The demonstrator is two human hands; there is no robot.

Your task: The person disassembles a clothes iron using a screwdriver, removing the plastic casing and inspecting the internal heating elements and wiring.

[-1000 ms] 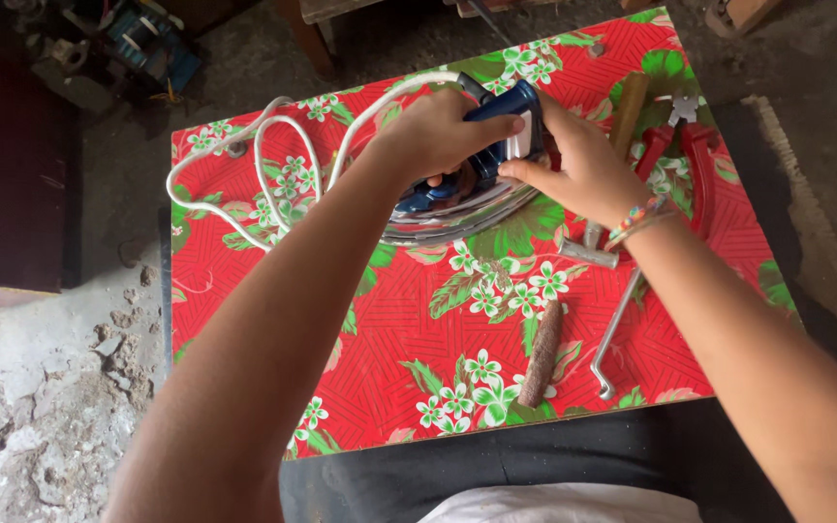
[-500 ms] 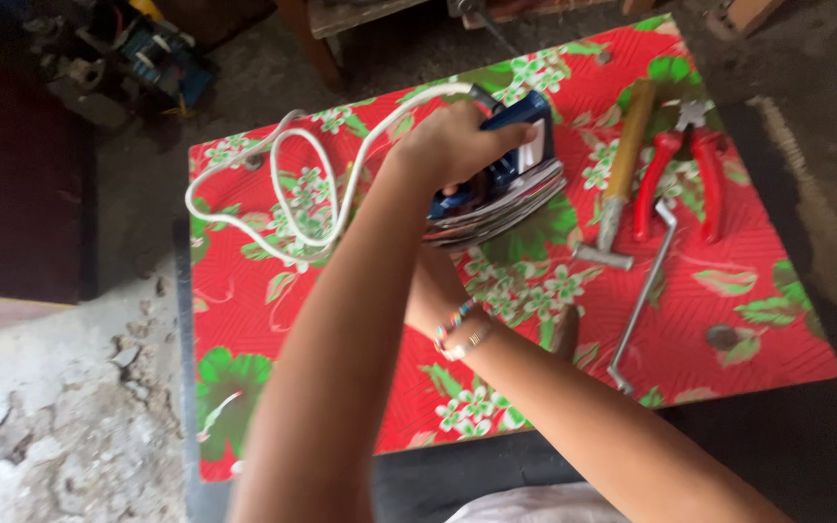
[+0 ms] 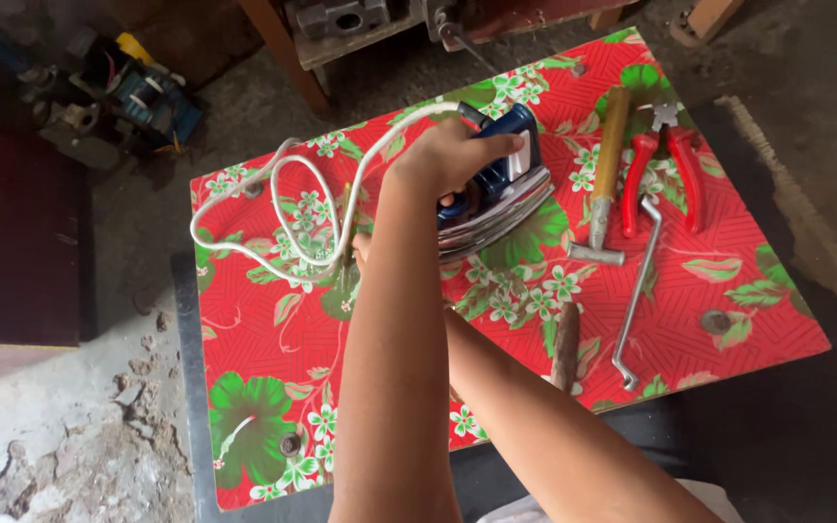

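Gripping the iron (image 3: 496,189) from above, the left hand (image 3: 448,155) is curling its fingers (image 3: 496,145) over the blue top, pressed together and wrapping the handle. The right hand (image 3: 360,247) is passing beneath the left forearm; only a small part is showing near the cord (image 3: 283,223), and whether its fingers are spread or closed cannot be told, because the left forearm is standing in the way.

The iron is sitting tilted near the far middle of the table (image 3: 748,320), its shiny soleplate edge facing the viewer and its blue body turned upward. The white cord is running from the iron's rear and lying in loose loops to the left of it on the cloth.

Lying to the right of the iron, well apart from both hands, are a hammer (image 3: 604,184) with a yellow-brown handle, red-handled pliers (image 3: 661,165) and a bent metal rod (image 3: 636,291). A brown wooden handle (image 3: 566,344) is lying just beside the right forearm. The table is wearing a red cloth with green leaves and white flowers. Beyond its far left corner, a heap of parts (image 3: 118,92) is resting on the dirt floor.
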